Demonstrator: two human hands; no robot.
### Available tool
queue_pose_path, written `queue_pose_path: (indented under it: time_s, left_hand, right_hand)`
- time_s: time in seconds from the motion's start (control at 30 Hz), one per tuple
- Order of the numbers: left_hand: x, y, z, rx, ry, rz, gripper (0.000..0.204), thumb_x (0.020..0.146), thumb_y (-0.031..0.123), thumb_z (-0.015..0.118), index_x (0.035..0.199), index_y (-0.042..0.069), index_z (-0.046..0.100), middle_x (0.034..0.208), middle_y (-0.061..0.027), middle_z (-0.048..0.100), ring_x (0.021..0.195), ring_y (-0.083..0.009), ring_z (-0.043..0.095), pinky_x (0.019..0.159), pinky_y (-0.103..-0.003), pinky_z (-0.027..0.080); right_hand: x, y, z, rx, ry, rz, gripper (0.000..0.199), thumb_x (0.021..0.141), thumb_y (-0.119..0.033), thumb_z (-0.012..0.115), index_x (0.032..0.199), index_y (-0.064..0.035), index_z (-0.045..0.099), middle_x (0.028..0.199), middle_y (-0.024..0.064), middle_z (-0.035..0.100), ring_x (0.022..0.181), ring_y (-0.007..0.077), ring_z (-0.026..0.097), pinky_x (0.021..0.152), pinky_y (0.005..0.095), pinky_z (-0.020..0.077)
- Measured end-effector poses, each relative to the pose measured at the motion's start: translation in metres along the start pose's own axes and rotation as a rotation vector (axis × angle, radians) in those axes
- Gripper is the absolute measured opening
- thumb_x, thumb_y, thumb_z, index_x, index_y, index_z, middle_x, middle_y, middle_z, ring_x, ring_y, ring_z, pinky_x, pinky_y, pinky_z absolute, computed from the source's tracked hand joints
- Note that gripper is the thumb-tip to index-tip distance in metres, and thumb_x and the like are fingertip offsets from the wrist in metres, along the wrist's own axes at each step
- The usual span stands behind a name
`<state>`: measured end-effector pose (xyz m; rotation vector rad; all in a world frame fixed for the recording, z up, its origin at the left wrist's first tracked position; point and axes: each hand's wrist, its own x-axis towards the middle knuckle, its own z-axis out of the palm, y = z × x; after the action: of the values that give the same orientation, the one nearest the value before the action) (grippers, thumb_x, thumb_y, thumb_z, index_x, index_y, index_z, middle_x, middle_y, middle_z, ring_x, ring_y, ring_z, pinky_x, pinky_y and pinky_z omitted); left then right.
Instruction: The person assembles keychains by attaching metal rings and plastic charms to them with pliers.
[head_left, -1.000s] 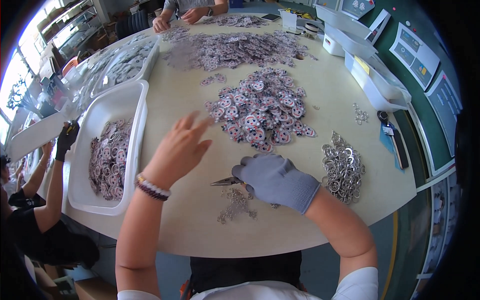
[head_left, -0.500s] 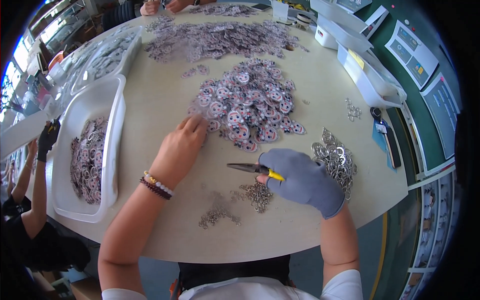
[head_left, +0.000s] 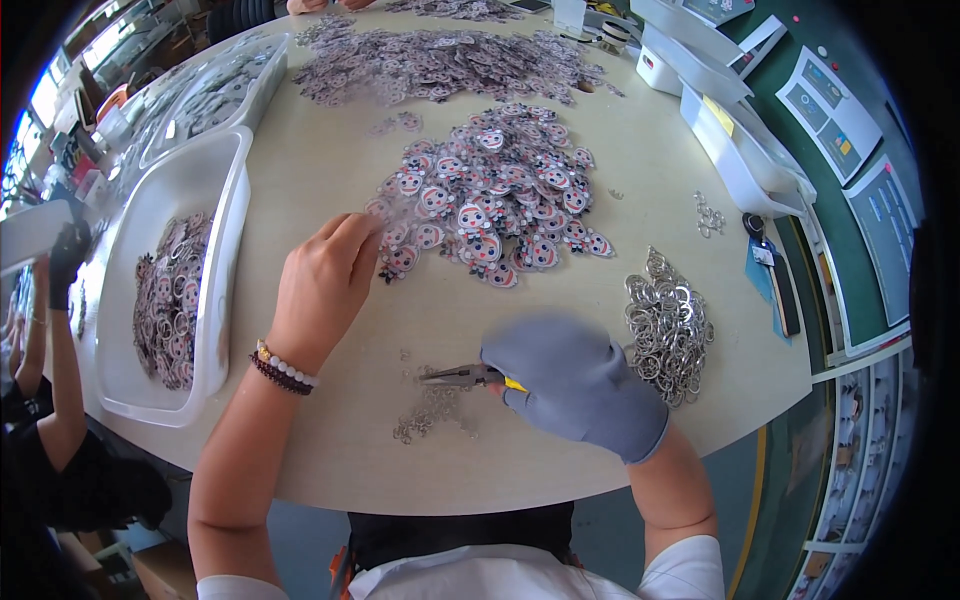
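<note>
My right hand (head_left: 575,375), in a grey glove with bare fingertips, is closed round needle-nose pliers (head_left: 462,375) with a yellow handle. The jaws point left, just above a loose scatter of small metal rings (head_left: 435,410). At the left edge of a heap of flat printed face charms (head_left: 490,190), my bare left hand (head_left: 325,285) has its fingers drawn together. Whatever lies between those fingertips is hidden. Beaded bracelets (head_left: 283,370) circle that wrist. To the right of my gloved hand is a pile of larger silver key rings (head_left: 668,325).
A white tub (head_left: 235,210) at left holds charms with rings. Behind it sits another bin (head_left: 275,75) of clear-wrapped pieces. A larger charm heap (head_left: 450,65) spreads across the far table. White trays (head_left: 740,150) line the right edge. Co-workers are at far left and across the table.
My right hand has shifted left and nearer to me, bringing the plier jaws over the small rings. The left hand has drawn slightly left, away from the charm heap.
</note>
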<state>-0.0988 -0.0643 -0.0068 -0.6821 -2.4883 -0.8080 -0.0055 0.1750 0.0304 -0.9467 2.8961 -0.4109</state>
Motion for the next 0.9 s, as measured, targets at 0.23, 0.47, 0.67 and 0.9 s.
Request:
queue_pose_path:
  time_s: [0.23, 0.47, 0.67, 0.9]
  left_hand:
    - [-0.018, 0.012, -0.009, -0.596, -0.008, -0.274, 0.009, 0.094, 0.003, 0.057, 0.101, -0.003, 0.060, 0.089, -0.0111, 0.068, 0.076, -0.0167, 0.069, 0.065, -0.027, 0.054]
    - [-0.023, 0.034, -0.014, -1.236, -0.385, -0.598, 0.017, 0.100, 0.008, 0.050, 0.113, -0.002, 0.053, 0.099, -0.0105, 0.067, 0.085, -0.0152, 0.068, 0.071, -0.028, 0.057]
    - [-0.029, 0.050, -0.016, -1.283, -0.532, -0.639, 0.020, 0.099, 0.008, 0.053, 0.115, -0.002, 0.053, 0.098, -0.0092, 0.067, 0.083, -0.0140, 0.067, 0.069, -0.028, 0.058]
    - [-0.031, 0.060, -0.015, -1.190, -0.618, -0.637, 0.018, 0.097, 0.008, 0.056, 0.112, -0.002, 0.059, 0.090, -0.0064, 0.067, 0.077, -0.0106, 0.065, 0.066, -0.026, 0.055]
  right_hand:
    - [0.005, -0.012, 0.013, -0.145, 0.004, -0.002, 0.021, 0.075, -0.019, 0.071, 0.092, -0.0105, 0.062, 0.085, 0.0066, 0.059, 0.080, 0.0260, 0.060, 0.071, 0.0394, 0.0473]
    - [-0.002, 0.000, -0.004, 0.276, 0.194, 0.050, 0.022, 0.080, -0.016, 0.072, 0.093, -0.0042, 0.061, 0.081, 0.0101, 0.064, 0.074, 0.0285, 0.064, 0.066, 0.0350, 0.0505]
    - [-0.002, -0.006, -0.020, 0.866, 0.297, 0.330, 0.017, 0.088, -0.015, 0.070, 0.097, -0.0011, 0.066, 0.079, 0.0058, 0.068, 0.069, 0.0106, 0.062, 0.067, 0.0246, 0.0491]
    - [0.000, 0.003, -0.011, 0.931, 0.261, 0.321, 0.013, 0.090, -0.009, 0.067, 0.100, 0.0000, 0.065, 0.085, 0.0047, 0.068, 0.080, 0.0057, 0.060, 0.073, 0.0229, 0.0497]
